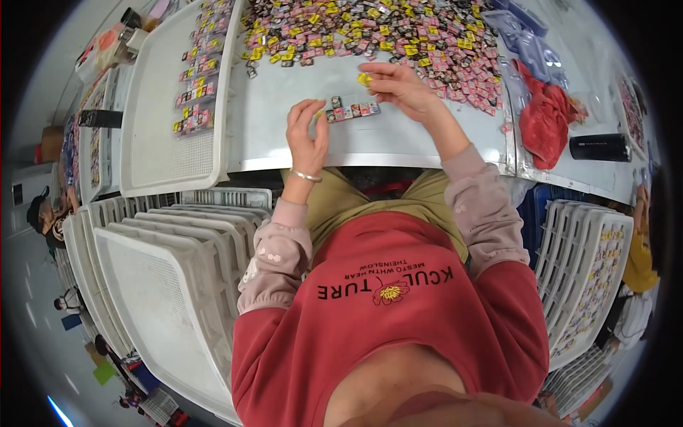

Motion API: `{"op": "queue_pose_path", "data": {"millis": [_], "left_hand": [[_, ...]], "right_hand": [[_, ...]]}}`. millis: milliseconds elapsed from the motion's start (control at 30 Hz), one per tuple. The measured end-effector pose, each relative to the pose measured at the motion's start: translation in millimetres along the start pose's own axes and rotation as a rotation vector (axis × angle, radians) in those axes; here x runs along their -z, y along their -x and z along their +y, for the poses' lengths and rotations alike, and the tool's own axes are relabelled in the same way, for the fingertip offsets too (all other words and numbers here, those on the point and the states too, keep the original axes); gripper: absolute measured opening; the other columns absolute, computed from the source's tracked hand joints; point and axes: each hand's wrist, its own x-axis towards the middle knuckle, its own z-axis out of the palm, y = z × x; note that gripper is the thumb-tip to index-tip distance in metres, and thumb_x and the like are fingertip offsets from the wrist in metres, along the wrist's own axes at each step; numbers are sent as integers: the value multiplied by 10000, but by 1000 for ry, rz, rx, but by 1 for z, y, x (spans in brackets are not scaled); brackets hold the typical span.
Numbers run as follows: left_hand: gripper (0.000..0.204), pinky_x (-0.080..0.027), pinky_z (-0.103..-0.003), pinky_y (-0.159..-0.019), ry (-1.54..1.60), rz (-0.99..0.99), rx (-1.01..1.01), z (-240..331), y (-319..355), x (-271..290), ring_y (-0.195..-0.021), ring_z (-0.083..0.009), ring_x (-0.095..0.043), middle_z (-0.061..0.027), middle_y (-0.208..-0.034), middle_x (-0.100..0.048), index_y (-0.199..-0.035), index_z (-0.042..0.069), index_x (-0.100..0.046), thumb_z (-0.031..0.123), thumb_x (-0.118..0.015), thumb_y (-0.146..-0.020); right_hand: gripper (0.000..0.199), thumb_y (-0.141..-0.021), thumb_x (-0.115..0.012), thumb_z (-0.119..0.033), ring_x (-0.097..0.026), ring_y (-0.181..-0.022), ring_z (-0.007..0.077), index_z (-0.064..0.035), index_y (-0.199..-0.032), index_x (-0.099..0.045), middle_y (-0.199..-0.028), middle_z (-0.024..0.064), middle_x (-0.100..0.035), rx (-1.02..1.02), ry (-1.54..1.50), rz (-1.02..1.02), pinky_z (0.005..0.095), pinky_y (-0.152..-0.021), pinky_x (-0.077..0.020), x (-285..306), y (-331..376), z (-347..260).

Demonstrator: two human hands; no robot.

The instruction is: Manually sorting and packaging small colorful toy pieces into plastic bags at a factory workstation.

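Between thumb and fingers, my right hand [404, 89] pinches a small yellow packet [364, 79] above the table. My left hand [307, 139] is at the left end of a short row of small pink, white and dark packets [353, 112]. Its fingers curl in toward the thumb, and a bit of yellow shows at the fingertips, too small to name. A dark packet [336, 102] lies against the far side of the row. Beyond both hands spreads a big loose pile of pink, yellow and black packets [448, 60].
Left of my hands, a white tray [153, 153] holds stacked packet rows [193, 119]. A red bag [544, 121] and a black cylinder [600, 147] are at the right. White trays stand stacked at lower left [156, 277] and right [580, 277]. Other people are at the edges.
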Motion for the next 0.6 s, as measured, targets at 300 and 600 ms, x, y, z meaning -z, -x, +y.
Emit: {"op": "queue_pose_path", "data": {"millis": [300, 600], "left_hand": [[400, -374, -451, -1011, -233, -231, -348, -34, -2, -17, -1206, -368, -474, -172, -1255, -548, -1160, -3, -587, 112, -654, -782], [426, -294, -476, -1070, -336, -293, -288, -33, 6, -19, -1265, -358, -425, -172, -1293, -520, -1210, -3, -543, 141, -634, -819]], "right_hand": [[176, -773, -668, -100, -658, -716, 174, -28, -934, -677, -771, 67, -668, 227, 696, 114, 322, -656, -534, -36, -40, 31], [116, -763, -612, -124, -655, -767, 326, -90, -803, -716, -816, 113, -684, 415, 1194, 280, 423, -706, -523, -52, -28, 48]]}}
